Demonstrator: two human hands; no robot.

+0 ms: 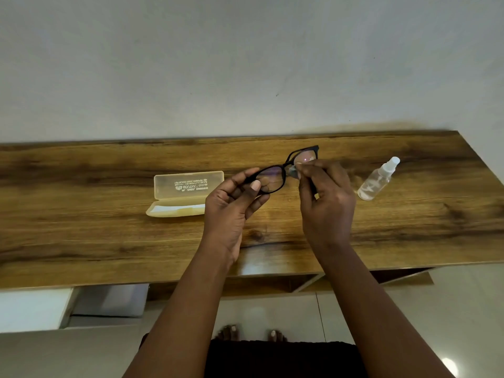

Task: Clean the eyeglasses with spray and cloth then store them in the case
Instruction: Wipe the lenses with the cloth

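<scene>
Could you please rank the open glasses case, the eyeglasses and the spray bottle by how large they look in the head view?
1. Open glasses case on the table.
2. Eyeglasses, looking nearly as wide, but they are held above the table, nearer the camera, so this order is unsure.
3. Spray bottle, clearly smallest.

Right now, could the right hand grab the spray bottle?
Probably not straight away. The right hand is busy pinching a small cloth against the eyeglasses. The spray bottle lies on the table just to its right with nothing between, so once that grip lets go, it looks easy.
</scene>
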